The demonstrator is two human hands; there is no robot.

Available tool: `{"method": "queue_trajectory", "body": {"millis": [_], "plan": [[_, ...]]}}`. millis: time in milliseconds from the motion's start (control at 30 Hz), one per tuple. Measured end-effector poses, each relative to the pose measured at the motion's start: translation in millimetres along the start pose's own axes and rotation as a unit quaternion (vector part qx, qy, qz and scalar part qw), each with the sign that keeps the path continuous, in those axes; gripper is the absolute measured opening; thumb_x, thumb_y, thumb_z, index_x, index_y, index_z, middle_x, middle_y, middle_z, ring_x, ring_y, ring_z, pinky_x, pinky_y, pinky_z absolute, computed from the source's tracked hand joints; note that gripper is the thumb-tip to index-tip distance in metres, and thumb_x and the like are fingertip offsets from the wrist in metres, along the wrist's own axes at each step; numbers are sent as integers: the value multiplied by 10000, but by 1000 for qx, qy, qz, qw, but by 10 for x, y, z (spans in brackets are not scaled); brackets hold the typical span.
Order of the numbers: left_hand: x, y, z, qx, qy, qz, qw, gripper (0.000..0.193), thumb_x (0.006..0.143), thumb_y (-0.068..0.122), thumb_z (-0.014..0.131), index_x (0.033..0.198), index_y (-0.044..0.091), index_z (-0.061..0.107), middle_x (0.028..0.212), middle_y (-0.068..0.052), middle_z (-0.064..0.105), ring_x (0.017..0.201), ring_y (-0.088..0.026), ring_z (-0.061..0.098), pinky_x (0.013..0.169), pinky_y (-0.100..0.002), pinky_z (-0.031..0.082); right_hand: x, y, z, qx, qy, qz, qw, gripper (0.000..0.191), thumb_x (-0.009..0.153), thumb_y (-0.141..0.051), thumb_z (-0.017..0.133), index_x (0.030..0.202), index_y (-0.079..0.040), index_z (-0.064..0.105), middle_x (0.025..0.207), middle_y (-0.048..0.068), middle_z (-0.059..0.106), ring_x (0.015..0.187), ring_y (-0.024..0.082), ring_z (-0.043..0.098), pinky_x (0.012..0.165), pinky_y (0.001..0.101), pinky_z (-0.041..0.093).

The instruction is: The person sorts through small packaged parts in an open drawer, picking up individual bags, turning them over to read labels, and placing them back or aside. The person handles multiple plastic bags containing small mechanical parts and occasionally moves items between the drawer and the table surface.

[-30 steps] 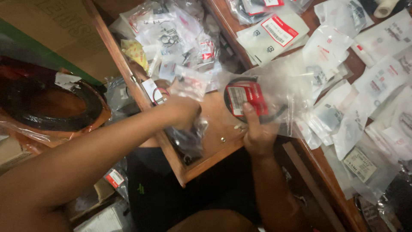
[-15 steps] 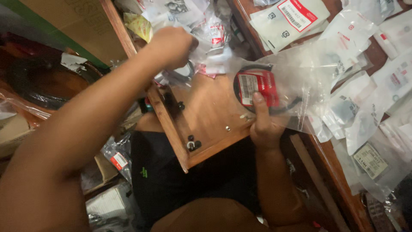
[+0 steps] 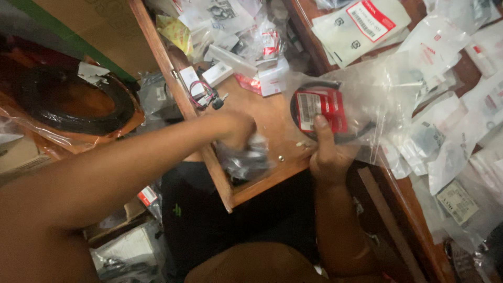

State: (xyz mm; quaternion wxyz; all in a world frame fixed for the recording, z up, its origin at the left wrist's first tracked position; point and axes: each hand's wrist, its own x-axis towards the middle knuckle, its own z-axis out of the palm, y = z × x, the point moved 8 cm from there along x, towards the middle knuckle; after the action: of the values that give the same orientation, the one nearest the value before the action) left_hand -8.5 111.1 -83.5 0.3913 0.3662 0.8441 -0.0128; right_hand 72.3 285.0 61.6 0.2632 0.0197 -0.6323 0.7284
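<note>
My right hand (image 3: pixel 326 154) grips a clear plastic bag (image 3: pixel 361 105) with a red label and a black rubber ring inside, thumb pressed on the label, at the right edge of the open wooden drawer (image 3: pixel 262 118). My left hand (image 3: pixel 237 128) reaches across the drawer and is closed on a bundle of clear bags with dark parts (image 3: pixel 245 157) near the drawer's front. My left forearm crosses the left side of the view.
More bagged parts and small white boxes (image 3: pixel 236 36) pile at the drawer's back. Many white and clear packets (image 3: pixel 450 94) cover the surface to the right. A black ring in orange plastic wrap (image 3: pixel 68 99) lies at left. Boxes sit on the floor below.
My left hand has come down from the pile at the back of the drawer to its front, now holding dark bagged parts. The right hand keeps the ring bag in place.
</note>
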Motion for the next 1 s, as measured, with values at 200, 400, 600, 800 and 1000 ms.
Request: {"method": "queue_trajectory", "body": {"millis": [200, 400, 600, 800, 1000], "plan": [[-251, -435, -960, 244, 261, -120, 926, 141, 823, 181, 728, 924, 155, 824, 967, -83, 767, 918, -280, 747, 695, -440, 591, -5, 78, -47, 3, 7, 23, 1000, 292, 1032, 11, 647, 1313, 2, 567, 1248, 104, 664, 1133, 204, 654, 1036, 338, 537], [-773, -461, -1683, 252, 335, -109, 901, 136, 828, 143, 690, 921, 135, 789, 884, -143, 759, 829, -325, 747, 648, -454, 566, -17, 77, -62, 23, 7, 12, 1000, 345, 1023, 27, 657, 1346, -8, 539, 1276, 101, 644, 1186, 203, 633, 1082, 336, 515], [-618, -104, -1318, -135, 249, 79, 956, 294, 721, 84, 584, 980, 16, 706, 869, -186, 734, 795, -338, 722, 691, -468, 576, -13, 70, -46, 37, 8, 23, 999, 367, 1014, 16, 649, 1359, -19, 529, 1273, 96, 649, 1175, 202, 637, 1079, 342, 514], [-243, 203, -117, -316, -7, -54, 947, 314, 866, 266, 613, 1029, 42, 761, 906, -147, 748, 769, -273, 685, 688, -456, 533, 3, -4, -33, -31, -2, 1, 1000, 323, 1023, -11, 663, 1330, 2, 566, 1266, 95, 651, 1161, 208, 633, 1052, 337, 508], [-117, 304, 211, -179, -65, -1, 982, 280, 833, 270, 664, 989, 70, 781, 942, -146, 752, 841, -286, 698, 706, -461, 561, 8, 28, -29, -23, 6, 11, 1000, 321, 1011, -32, 670, 1311, 1, 561, 1242, 92, 658, 1136, 199, 637, 1038, 326, 510]]}}
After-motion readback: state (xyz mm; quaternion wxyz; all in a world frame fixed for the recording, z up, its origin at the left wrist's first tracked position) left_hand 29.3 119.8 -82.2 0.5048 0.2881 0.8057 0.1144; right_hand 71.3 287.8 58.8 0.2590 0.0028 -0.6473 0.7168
